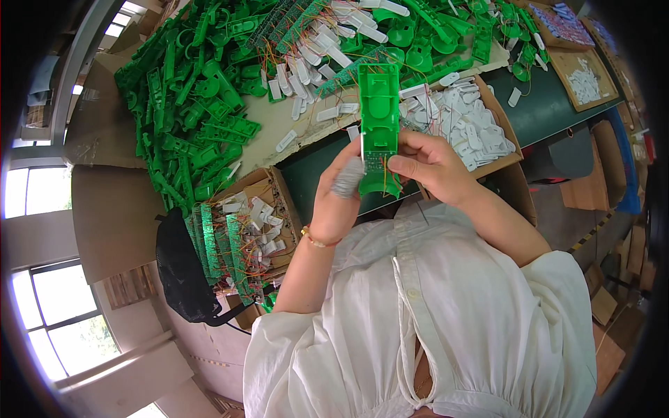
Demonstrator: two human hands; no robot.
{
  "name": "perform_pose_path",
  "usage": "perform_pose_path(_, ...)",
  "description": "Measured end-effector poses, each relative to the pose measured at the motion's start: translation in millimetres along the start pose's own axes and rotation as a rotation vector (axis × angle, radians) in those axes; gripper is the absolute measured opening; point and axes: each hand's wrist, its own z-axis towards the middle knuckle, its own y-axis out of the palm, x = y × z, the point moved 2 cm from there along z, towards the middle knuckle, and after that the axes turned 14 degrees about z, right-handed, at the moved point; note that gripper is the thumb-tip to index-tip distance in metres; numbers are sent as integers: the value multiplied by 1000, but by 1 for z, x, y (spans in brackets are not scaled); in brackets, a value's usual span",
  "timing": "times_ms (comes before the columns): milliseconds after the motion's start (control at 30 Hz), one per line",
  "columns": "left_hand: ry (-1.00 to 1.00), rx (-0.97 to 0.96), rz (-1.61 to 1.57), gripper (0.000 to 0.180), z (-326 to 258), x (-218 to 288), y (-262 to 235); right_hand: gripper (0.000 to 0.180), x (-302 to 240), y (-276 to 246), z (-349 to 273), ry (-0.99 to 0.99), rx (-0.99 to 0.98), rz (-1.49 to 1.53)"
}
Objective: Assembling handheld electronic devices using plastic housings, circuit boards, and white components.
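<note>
A long green plastic housing (380,104) stands upright between my hands in front of my chest, its open, hollow side facing me. A small green circuit board (377,162) sits in its lower part, with thin red and yellow wires beside it. My left hand (336,195) grips the housing's left edge; grey wrapping covers its thumb. From the right, my right hand (437,167) holds the other edge, its thumb on the side of the circuit board and its fingers behind the housing.
Green plastic housings (202,97) are heaped at the far left. White plastic pieces (306,70) with wires lie behind the held housing. A cardboard box (503,115) of white parts is at right. Another box (282,202) at near left holds circuit boards (237,251) and wired white pieces.
</note>
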Motion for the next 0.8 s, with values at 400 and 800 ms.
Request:
perform_pose_path(400, 398, 469, 721, 61, -1, -5, 17, 44, 7, 12, 1, 113, 27, 703)
perform_pose_path(800, 349, 631, 709, 53, 4, 14, -70, 61, 0, 5, -2, 158, 56, 790)
